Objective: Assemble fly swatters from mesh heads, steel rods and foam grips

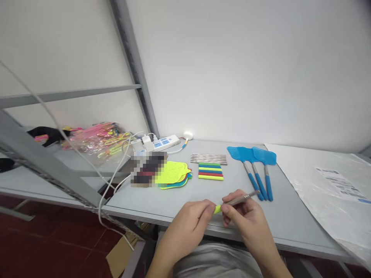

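Beyond the left hand [189,220] I see a power strip [165,143]; right of the right hand [249,221], a plastic sheet [313,181].

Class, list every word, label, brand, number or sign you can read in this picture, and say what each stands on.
No text can be read.
White sheet at the right: printed block and small blue strip, too small and blurred to read.
Power strip: no legible markings.
Pixelated patch: any text is hidden.
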Motion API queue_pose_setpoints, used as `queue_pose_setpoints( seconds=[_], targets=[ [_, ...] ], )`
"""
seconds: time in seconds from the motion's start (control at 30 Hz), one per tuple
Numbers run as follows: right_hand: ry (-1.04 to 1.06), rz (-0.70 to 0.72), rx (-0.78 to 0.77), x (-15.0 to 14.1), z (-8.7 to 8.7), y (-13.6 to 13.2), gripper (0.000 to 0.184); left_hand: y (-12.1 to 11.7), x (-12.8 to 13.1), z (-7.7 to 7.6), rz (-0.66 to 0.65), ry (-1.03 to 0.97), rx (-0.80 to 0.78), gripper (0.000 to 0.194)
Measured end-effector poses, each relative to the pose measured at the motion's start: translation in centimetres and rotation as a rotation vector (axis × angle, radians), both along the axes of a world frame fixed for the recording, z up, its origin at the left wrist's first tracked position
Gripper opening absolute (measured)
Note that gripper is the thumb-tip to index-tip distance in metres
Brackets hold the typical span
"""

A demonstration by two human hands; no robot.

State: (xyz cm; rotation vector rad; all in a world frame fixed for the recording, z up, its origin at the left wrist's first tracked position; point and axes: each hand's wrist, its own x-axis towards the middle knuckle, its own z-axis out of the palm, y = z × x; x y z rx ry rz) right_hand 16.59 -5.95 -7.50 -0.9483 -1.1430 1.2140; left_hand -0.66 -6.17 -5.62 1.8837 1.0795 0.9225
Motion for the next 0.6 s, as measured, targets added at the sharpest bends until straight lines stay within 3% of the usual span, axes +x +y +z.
queue_pose_setpoints(
  seconds=[0.07, 0.13, 0.2, 0.27, 0.4, 0.47, 0.6],
  targets=[
    [-0.102, 0.04, 0.134, -1.7, 1.7, 1.3, 0.026, -0.2, -1.2, -0.3, 0.115, -0.108, -0.002, 0.032],
    [-0.27, 0.084, 0.302, -3.9, 3.0, 2.8, 0.031, 0.0, -2.7, -0.7, 0.39, -0.372, 0.028, 0.032],
    [-0.542, 0.075, 0.452, -6.3, 3.6, 4.3, 0.037, 0.4, -4.3, -1.1, 0.669, -0.678, 0.11, 0.036],
    [-0.883, 0.042, 0.558, -8.7, 3.2, 5.4, 0.043, 0.8, -5.6, -1.3, 0.835, -0.91, 0.208, 0.035],
    [-1.349, 0.04, 0.644, -11.9, 0.8, 6.3, 0.059, 1.3, -6.3, -1.9, 0.88, -1.148, 0.288, 0.031],
    [-1.426, 0.031, 0.661, -12.4, -0.2, 6.3, 0.058, 1.4, -5.8, -2.4, 0.841, -1.194, 0.258, 0.032],
    [-1.491, -0.008, 0.687, -11.7, -0.6, 6.4, 0.038, 1.6, -4.6, -3.4, 0.795, -1.171, 0.244, 0.034]
  ],
)
